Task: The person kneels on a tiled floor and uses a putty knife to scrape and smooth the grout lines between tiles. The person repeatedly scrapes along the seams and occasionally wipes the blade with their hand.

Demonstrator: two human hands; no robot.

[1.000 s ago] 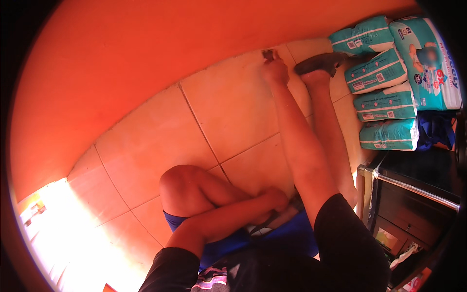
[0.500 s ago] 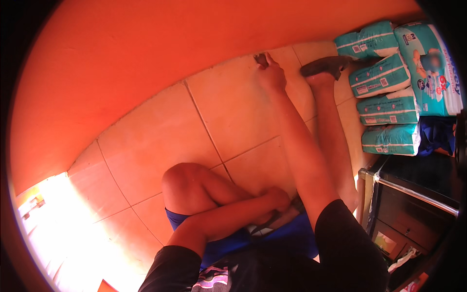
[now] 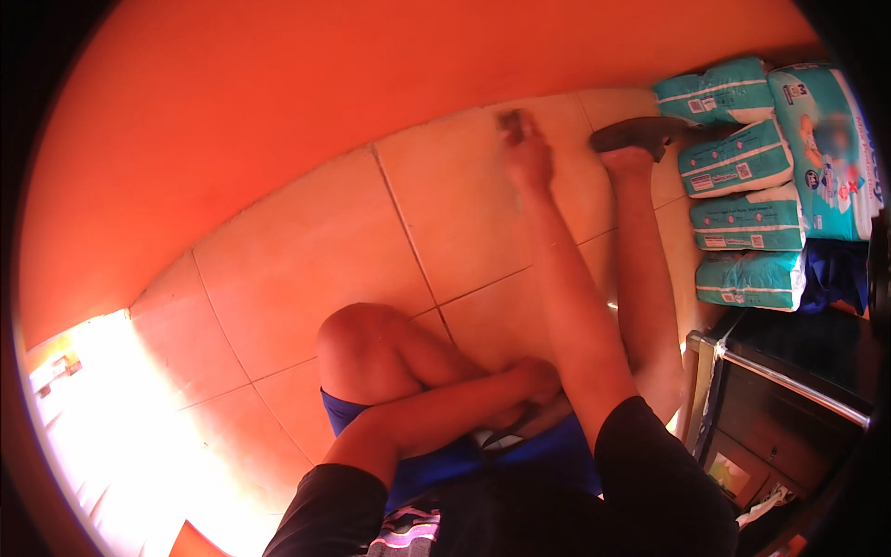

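My right hand [image 3: 531,160] reaches far forward over the tiled floor, near the base of the orange wall. Its fingers are closed around a small dark brown object [image 3: 509,121], smeared by motion, so its kind does not show. My left hand [image 3: 535,381] rests low by my folded leg and foot, in shadow; its fingers are too dark to make out. Under my left forearm, part of a dark sandal [image 3: 501,440] shows. My other leg stretches forward beside my right arm, with a dark sandal [image 3: 631,137] on that foot.
Several teal packs of diapers [image 3: 747,223] are stacked at the right, with a larger diaper pack [image 3: 819,153] beside them. Closer on the right stands a dark cabinet [image 3: 789,408] with a metal edge. The orange wall [image 3: 306,84] bounds the floor ahead. Bright light enters at left.
The view has turned slightly, shifting the scene rightward. My right hand, still closed on the small brown object, has moved a little nearer and is blurred. My left hand stays by the foot.
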